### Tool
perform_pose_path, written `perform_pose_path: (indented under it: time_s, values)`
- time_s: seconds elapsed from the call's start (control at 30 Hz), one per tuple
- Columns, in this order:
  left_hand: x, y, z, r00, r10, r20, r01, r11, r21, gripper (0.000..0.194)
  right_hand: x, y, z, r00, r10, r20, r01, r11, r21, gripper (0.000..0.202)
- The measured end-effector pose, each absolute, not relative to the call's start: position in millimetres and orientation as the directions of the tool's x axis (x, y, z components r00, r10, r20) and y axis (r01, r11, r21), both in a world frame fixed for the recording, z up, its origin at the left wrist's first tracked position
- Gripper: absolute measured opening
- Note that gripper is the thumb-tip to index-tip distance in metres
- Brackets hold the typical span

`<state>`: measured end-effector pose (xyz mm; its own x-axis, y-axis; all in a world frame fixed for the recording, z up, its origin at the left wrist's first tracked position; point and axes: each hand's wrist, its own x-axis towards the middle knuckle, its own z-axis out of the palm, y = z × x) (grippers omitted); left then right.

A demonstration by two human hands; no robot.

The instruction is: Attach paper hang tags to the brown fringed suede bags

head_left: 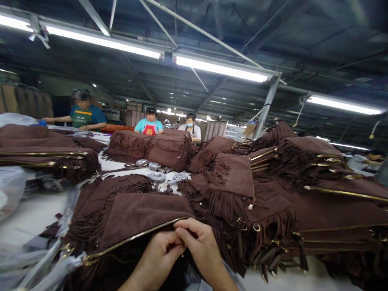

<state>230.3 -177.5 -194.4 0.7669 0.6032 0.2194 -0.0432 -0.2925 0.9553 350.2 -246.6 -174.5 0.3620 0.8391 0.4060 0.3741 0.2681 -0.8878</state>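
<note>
Looking through the head camera from far away, I see a white surface (263, 279) loaded with stacks of brown fringed bags (333, 206). In front of these stacks, at the near side, lies one brown bag (142, 208), and its gold zip (130, 239) rises slantwise to the right along the near edge. The left hand (162, 250) and the right hand (201, 240) meet toward the upper right part of this zip, with fingers curled and thumbs near the fingertips. Both seem almost closed, as for a fine pinch; the fingers hide what is between them, so I cannot tell if a small part is gripped. I judge the step in hand to be close work on the zip. The next move, I think, calls for small, exact fingertip motion, with the soft edge held steady.
</note>
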Motion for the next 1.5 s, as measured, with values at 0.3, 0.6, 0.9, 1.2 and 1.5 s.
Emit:
perform_pose_path:
  time_s: [0.3,0.6,0.9,1.2,1.5]
  values:
    - [227.4,-162.2,-211.0,0.654,0.751,0.085,-0.149,0.018,0.989,0.032,370.8,-261.3,-186.6,0.435,0.88,0.192,-0.046,0.234,-0.971,0.044]
    - [226.4,-164.2,-213.4,0.644,0.748,0.161,-0.152,-0.081,0.985,0.033,369.0,-261.6,-196.5,0.34,0.85,0.402,0.357,0.279,-0.892,0.02]
    - [226.7,-173.3,-206.9,0.68,0.71,0.182,-0.146,-0.112,0.983,0.035,368.5,-260.0,-201.2,0.225,0.827,0.515,0.536,0.336,-0.774,0.017]
    - [227.5,-168.0,-224.0,0.667,0.7,0.254,-0.15,-0.207,0.967,0.024,366.7,-258.9,-201.3,0.169,0.81,0.562,0.613,0.36,-0.703,0.021]
    - [218.9,-178.9,-209.6,0.606,0.701,0.376,0.072,-0.519,0.852,0.023,359.0,-262.3,-201.8,-0.017,0.737,0.676,0.903,0.301,-0.305,0.023]
